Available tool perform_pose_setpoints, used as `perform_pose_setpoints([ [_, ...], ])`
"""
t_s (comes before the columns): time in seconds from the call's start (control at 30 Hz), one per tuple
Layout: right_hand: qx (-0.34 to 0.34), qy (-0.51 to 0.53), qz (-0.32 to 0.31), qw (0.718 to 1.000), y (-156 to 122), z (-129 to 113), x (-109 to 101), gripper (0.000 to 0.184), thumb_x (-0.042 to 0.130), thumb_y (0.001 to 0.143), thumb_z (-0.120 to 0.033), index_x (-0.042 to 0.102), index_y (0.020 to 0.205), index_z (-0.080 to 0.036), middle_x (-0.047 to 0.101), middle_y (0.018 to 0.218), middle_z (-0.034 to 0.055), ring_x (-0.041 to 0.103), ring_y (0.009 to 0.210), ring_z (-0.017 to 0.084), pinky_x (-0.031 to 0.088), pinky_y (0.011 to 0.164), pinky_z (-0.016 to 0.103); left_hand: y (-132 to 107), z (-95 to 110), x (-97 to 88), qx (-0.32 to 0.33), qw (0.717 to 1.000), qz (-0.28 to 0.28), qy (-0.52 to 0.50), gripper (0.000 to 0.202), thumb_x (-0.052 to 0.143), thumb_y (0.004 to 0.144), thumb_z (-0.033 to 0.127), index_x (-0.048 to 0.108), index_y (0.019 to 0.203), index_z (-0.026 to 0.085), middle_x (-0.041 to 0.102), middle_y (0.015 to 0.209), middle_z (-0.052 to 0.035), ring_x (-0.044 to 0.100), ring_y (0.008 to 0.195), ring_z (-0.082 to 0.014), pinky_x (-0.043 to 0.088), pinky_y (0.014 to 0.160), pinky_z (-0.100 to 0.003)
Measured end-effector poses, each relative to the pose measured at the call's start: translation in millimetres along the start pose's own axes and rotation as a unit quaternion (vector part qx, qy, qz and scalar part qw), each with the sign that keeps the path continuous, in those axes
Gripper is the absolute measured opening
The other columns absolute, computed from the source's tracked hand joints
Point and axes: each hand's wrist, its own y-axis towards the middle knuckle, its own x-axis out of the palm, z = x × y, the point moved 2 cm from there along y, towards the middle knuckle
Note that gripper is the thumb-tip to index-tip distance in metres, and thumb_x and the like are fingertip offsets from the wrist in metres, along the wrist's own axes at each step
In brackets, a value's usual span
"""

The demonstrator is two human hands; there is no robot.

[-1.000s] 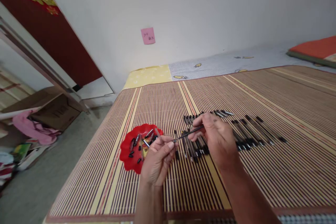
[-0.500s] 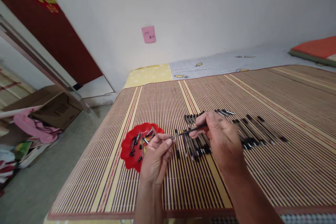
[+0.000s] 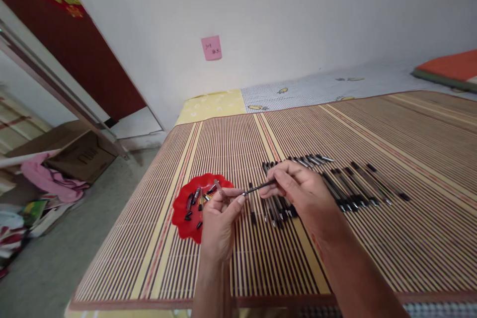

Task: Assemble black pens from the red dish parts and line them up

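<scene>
"Right hand (image 3: 303, 196) had shifted slightly toward the left hand (image 3: 220, 221) since the frame half a second earlier, and less of the thin dark rod (image 3: 258, 188) showed between them. Did the red tray (image 3: 179, 219) move?"

"No displacement was noted. Its scalloped rim sat on the striped mat (image 3: 268, 273) as before."

"State the condition of the hands."

"They were apart, bridged by the rod. The right thumb and fingers were clamped on one end; the left thumb and forefinger were pinched on the other. Exact contact at the left fingertips was too small to make out. A clear tube (image 3: 218, 186) also stuck out from between the left fingers, over the tray."

"Where was the rod?"

"Just right of the tray, held above the mat and sloping down toward the left fingertips."

"And the surroundings?"

"Small black pieces (image 3: 188, 215) lay inside the tray. One single pen (image 3: 252, 208) lay to the tray's right, beyond the left hand. Further right came a cluster of pens (image 3: 278, 212), partly hidden by the right hand, then a second group (image 3: 348, 194), well apart from the tray. A pink note (image 3: 211, 48) was stuck on the wall beyond the tray."
</scene>
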Motion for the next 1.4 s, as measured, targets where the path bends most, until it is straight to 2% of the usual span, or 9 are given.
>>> perform_pose_setpoints([
  [0.13,0.022,0.024,-0.016,0.999,3.6,6.0,1.5,0.023,0.07,0.088,-0.038,0.064,0.094,-0.017,0.073,0.074,0.0042,0.075,0.069,0.018,0.064,0.075,0.035,-0.4,0.4,-2.0,0.023,1.0,0.015,0.012,0.029,0.091,0.06,0.024,0.073,0.081,0.014,0.069,0.072,-0.0009,0.06,0.062,-0.008,0.049,0.059,-0.017],
  [0.33,0.024,-0.002,0.037,0.999,8.7,15.1,-0.7,0.028,0.074,0.083,-0.041,0.063,0.082,-0.016,0.071,0.069,0.0034,0.072,0.058,0.016,0.063,0.057,0.028,-3.5,0.2,-0.6,0.066,0.996,0.022,0.047,0.024,0.088,0.066,0.024,0.074,0.084,0.015,0.07,0.075,-0.0021,0.064,0.068,-0.0104,0.052,0.066,-0.019],
  [0.47,0.04,0.035,0.047,0.997,8.8,14.6,-0.9,0.027,0.075,0.081,-0.041,0.064,0.083,-0.016,0.069,0.067,0.0018,0.07,0.057,0.016,0.06,0.054,0.026,-6.1,1.2,2.5,0.106,0.991,0.028,0.075,0.021,0.086,0.069,0.023,0.075,0.085,0.015,0.071,0.078,-0.0034,0.064,0.071,-0.0118,0.052,0.067,-0.02],
  [0.73,0.045,0.092,0.018,0.995,9.1,19.3,-1.5,0.023,0.075,0.083,-0.035,0.065,0.092,-0.016,0.073,0.087,0.0056,0.071,0.064,0.014,0.061,0.06,0.027,-7.2,1.5,2.1,0.136,0.988,0.032,0.064,0.018,0.084,0.071,0.021,0.074,0.086,0.018,0.068,0.079,-0.0012,0.062,0.071,-0.0103,0.05,0.067,-0.019],
  [0.97,0.023,0.03,-0.055,0.998,5.4,12.8,-7.1,0.019,0.067,0.091,-0.033,0.07,0.102,-0.017,0.075,0.089,0.0072,0.074,0.077,0.017,0.062,0.075,0.031,-7.5,2.7,3.6,0.11,0.992,0.05,0.04,0.021,0.085,0.069,0.024,0.073,0.085,0.017,0.067,0.072,-0.0008,0.061,0.067,-0.0106,0.05,0.064,-0.02],
  [1.07,0.018,0.039,-0.029,0.999,4.9,12.7,-5.9,0.02,0.069,0.089,-0.034,0.071,0.099,-0.017,0.076,0.092,0.0079,0.074,0.076,0.017,0.062,0.074,0.032,-8.2,3.3,4.0,0.111,0.992,0.039,0.047,0.021,0.085,0.07,0.026,0.073,0.085,0.017,0.067,0.071,-0.0012,0.061,0.066,-0.011,0.051,0.063,-0.02],
  [1.27,0.021,0.016,0.033,0.999,6.2,13.0,1.6,0.026,0.075,0.084,-0.041,0.067,0.075,-0.017,0.072,0.068,0.0035,0.069,0.059,0.015,0.059,0.057,0.025,-13.0,4.2,11.0,0.139,0.987,0.046,0.06,0.016,0.083,0.07,0.021,0.074,0.083,0.017,0.067,0.071,-0.001,0.061,0.066,-0.01,0.049,0.063,-0.018],
  [1.4,0.012,0.026,0.053,0.998,7.4,16.3,6.5,0.029,0.074,0.084,-0.043,0.065,0.074,-0.017,0.07,0.066,0.0025,0.065,0.054,0.013,0.056,0.053,0.023,-15.6,4.2,16.8,0.144,0.986,0.062,0.052,0.016,0.083,0.068,0.019,0.074,0.081,0.017,0.068,0.072,-0.0012,0.061,0.065,-0.01,0.05,0.064,-0.019],
])
